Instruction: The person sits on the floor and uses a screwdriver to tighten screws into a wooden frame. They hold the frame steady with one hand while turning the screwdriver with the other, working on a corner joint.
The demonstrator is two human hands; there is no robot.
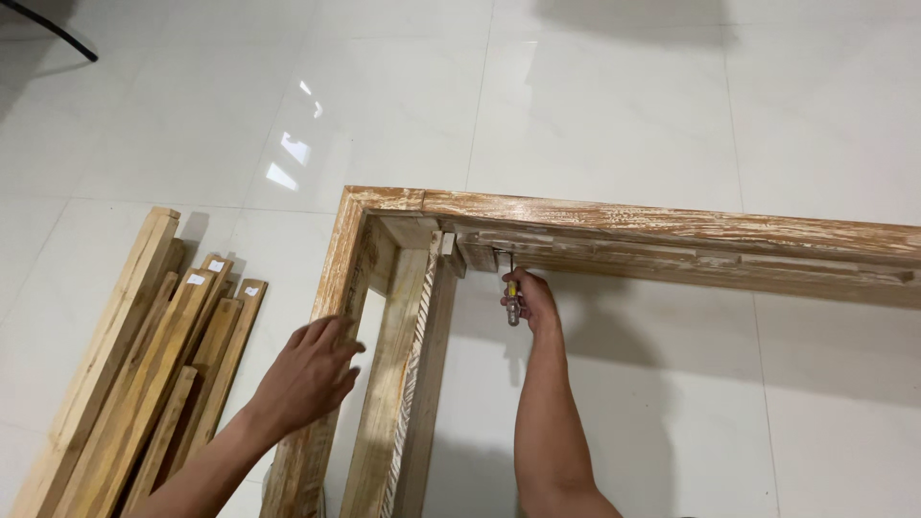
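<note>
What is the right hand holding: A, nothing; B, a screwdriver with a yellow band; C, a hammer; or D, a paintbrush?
B: the right hand grips a screwdriver with a yellow band, its tip pointed up under the top rail of the wooden frame, while the left hand rests on the frame's side rail.

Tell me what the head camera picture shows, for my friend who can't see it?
A right hand holds a screwdriver up inside a wooden frame corner, while the left hand rests on its side. Planks lie left on the floor.
</note>
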